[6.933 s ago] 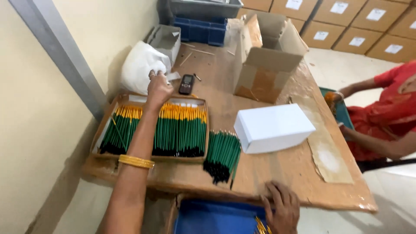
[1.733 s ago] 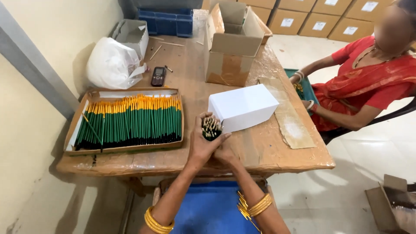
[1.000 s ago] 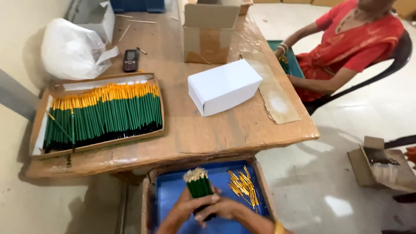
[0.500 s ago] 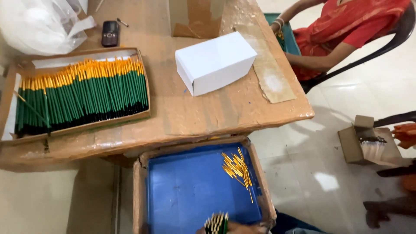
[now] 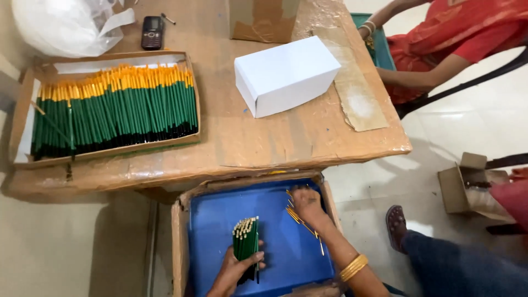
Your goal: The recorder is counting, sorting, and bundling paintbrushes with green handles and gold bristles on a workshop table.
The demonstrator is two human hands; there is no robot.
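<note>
Left hand (image 5: 235, 268) grips pencil bundle (image 5: 246, 242) upright, tips up; right hand (image 5: 307, 205) touches loose pencils (image 5: 301, 218).

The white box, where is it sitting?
In the head view, the white box sits on the wooden table, right of the tray of green pencils and just below the cardboard box.

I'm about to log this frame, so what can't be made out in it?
- How many loose pencils lie under the right hand: head view, hand covers them.
- Lower end of the pencil bundle: left hand wraps it.
- Contents of the closed white box.
- Cardboard box top: cut by frame edge.
</note>
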